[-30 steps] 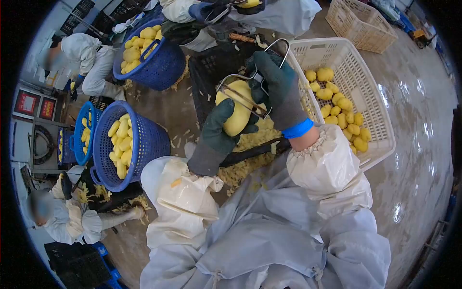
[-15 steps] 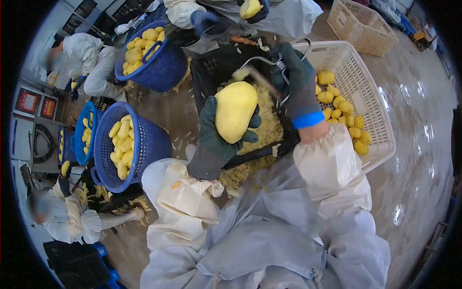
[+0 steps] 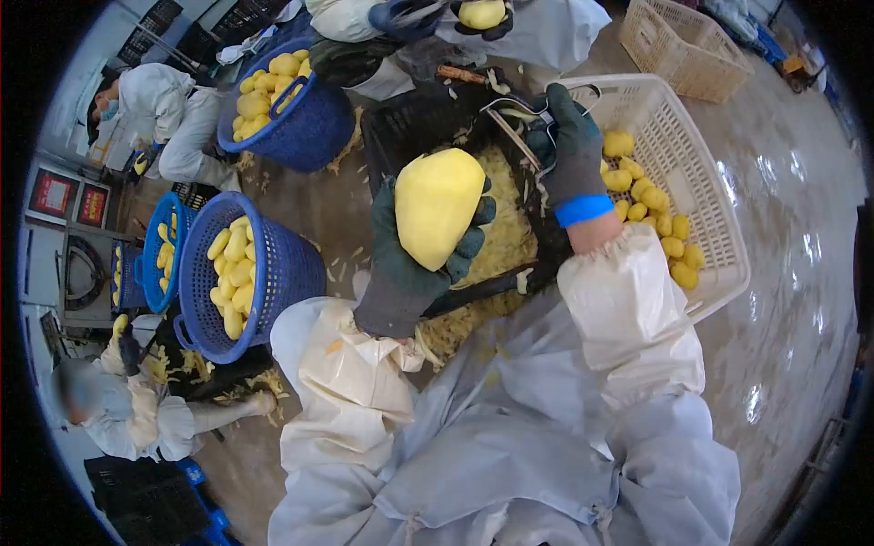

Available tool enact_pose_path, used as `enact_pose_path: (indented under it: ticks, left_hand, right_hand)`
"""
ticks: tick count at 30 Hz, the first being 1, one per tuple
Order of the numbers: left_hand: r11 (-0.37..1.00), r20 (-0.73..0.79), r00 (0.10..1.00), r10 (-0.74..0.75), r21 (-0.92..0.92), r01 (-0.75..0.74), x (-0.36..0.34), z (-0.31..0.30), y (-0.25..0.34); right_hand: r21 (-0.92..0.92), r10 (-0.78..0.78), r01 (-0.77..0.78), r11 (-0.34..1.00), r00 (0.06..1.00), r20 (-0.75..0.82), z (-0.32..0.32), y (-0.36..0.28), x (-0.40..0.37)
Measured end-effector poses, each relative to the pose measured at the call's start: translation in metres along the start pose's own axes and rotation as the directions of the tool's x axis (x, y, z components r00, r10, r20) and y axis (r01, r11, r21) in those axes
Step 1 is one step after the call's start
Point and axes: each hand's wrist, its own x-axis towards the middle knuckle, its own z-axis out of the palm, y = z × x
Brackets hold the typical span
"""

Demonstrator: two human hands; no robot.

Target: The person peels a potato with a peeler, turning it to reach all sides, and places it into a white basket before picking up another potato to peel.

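Note:
A large peeled yellow potato rests in my left hand, whose dark glove is wrapped around it from below and the side. Up and to the right, my right hand, also gloved and with a blue band at the wrist, is closed on a metal peeler. The peeler is apart from the potato. Beneath both hands stands a black crate holding a heap of pale peelings. More peelings lie at the crate's near edge.
A white basket of peeled potatoes stands at right, a beige crate behind it. Blue baskets of potatoes are at left. Co-workers sit at left, and another person's hand holds a potato across from me. The floor looks wet.
My right hand has drawn the peeler up, away from the potato. In my left hand the potato has turned and shifted slightly left. The co-workers' hands have moved too.

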Motion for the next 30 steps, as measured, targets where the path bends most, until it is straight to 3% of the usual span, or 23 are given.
enact_pose_path:
  ticks: [1, 2, 3, 4, 5, 6, 7, 8, 9, 10, 11, 14, 16, 21, 23, 24, 25, 26, 27, 29, 30]
  left_hand:
    - [1.000, 0.025, 1.000, 0.003, 0.010, -0.004, 0.001, 0.003, -0.001]
    - [1.000, 0.044, 0.999, -0.004, 0.006, 0.004, -0.001, 0.003, -0.005]
    - [0.977, -0.177, 0.970, 0.166, 0.167, -0.136, -0.003, 0.002, -0.010]
    - [0.912, -0.330, 0.880, 0.341, 0.344, -0.225, 0.002, 0.002, -0.016]
    - [0.927, -0.274, 0.919, 0.284, 0.322, -0.190, 0.005, 0.002, -0.022]
    - [0.896, -0.126, 0.945, 0.302, 0.376, -0.236, 0.001, -0.001, -0.024]
    - [0.858, 0.027, 0.947, 0.320, 0.415, -0.302, -0.002, -0.007, -0.021]
    - [0.829, -0.003, 0.962, 0.272, 0.509, -0.233, -0.008, -0.018, -0.018]
    - [0.891, 0.005, 0.959, 0.283, 0.368, -0.265, -0.007, -0.015, -0.019]
    - [0.895, -0.255, 0.902, 0.347, 0.379, -0.237, -0.005, -0.014, -0.013]
    - [0.805, -0.133, 0.883, 0.449, 0.490, -0.336, -0.008, -0.011, -0.024]
    - [0.853, -0.189, 0.872, 0.451, 0.380, -0.359, -0.008, -0.030, -0.017]
    - [0.503, -0.060, 0.813, 0.579, 0.812, -0.297, -0.008, -0.016, -0.020]
    - [0.678, -0.162, 0.851, 0.499, 0.685, -0.267, -0.012, -0.030, -0.009]
    - [0.739, -0.202, 0.841, 0.501, 0.606, -0.295, -0.015, -0.022, -0.012]
    - [0.750, -0.201, 0.854, 0.479, 0.600, -0.280, -0.016, -0.019, -0.014]
    - [0.758, -0.199, 0.866, 0.458, 0.596, -0.264, -0.018, -0.015, -0.014]
    - [0.752, -0.196, 0.867, 0.458, 0.606, -0.260, -0.018, -0.010, -0.013]
    - [0.759, -0.215, 0.854, 0.473, 0.593, -0.271, -0.019, -0.005, -0.013]
    - [0.778, -0.249, 0.838, 0.486, 0.560, -0.285, -0.017, -0.009, -0.015]
    - [0.801, -0.219, 0.863, 0.455, 0.525, -0.288, -0.016, -0.015, -0.012]
  right_hand:
    - [-0.011, -0.007, 0.007, 1.000, 1.000, 0.011, 0.011, -0.003, -0.009]
    - [0.090, 0.028, -0.037, 0.995, 0.995, 0.094, 0.028, -0.002, -0.026]
    - [0.181, 0.029, -0.058, 0.982, 0.986, 0.164, 0.040, -0.003, -0.038]
    - [0.090, 0.059, -0.073, 0.993, 0.988, 0.145, 0.039, 0.009, -0.037]
    - [-0.003, 0.085, -0.085, 0.996, 0.990, 0.112, 0.032, 0.023, -0.033]
    - [-0.055, 0.114, -0.109, 0.992, 0.989, 0.089, 0.029, 0.023, -0.035]
    - [0.134, 0.147, -0.168, 0.977, 0.977, 0.154, 0.023, 0.038, -0.025]
    - [0.105, 0.132, -0.150, 0.983, 0.978, 0.160, 0.021, 0.048, -0.020]
    - [0.073, 0.125, -0.139, 0.988, 0.977, 0.171, 0.019, 0.050, -0.017]
    - [0.068, 0.169, -0.180, 0.981, 0.976, 0.140, 0.023, 0.039, -0.029]
    - [0.068, 0.222, -0.231, 0.971, 0.968, 0.114, 0.030, 0.030, -0.039]
    - [0.088, 0.236, -0.243, 0.966, 0.968, 0.084, 0.036, 0.029, -0.048]
    - [0.058, 0.244, -0.252, 0.966, 0.962, 0.121, 0.036, 0.027, -0.046]
    - [-0.089, 0.183, -0.172, 0.981, 0.974, 0.135, 0.043, 0.022, -0.045]
    - [-0.275, -0.039, 0.062, 0.959, 0.995, 0.089, 0.039, 0.017, -0.041]
    - [-0.276, -0.041, 0.064, 0.959, 0.995, 0.089, 0.025, 0.024, -0.027]
    - [-0.325, -0.297, 0.297, 0.898, 0.954, 0.053, 0.002, 0.041, -0.002]
    - [-0.372, -0.537, 0.507, 0.778, 0.843, 0.027, -0.008, 0.050, 0.013]
    - [-0.364, -0.536, 0.507, 0.782, 0.844, 0.023, 0.003, 0.045, 0.009]
    - [-0.106, -0.090, 0.099, 0.989, 0.992, 0.091, 0.035, 0.010, -0.028]
    - [-0.244, 0.138, -0.111, 0.963, 0.986, 0.095, 0.050, -0.016, -0.055]
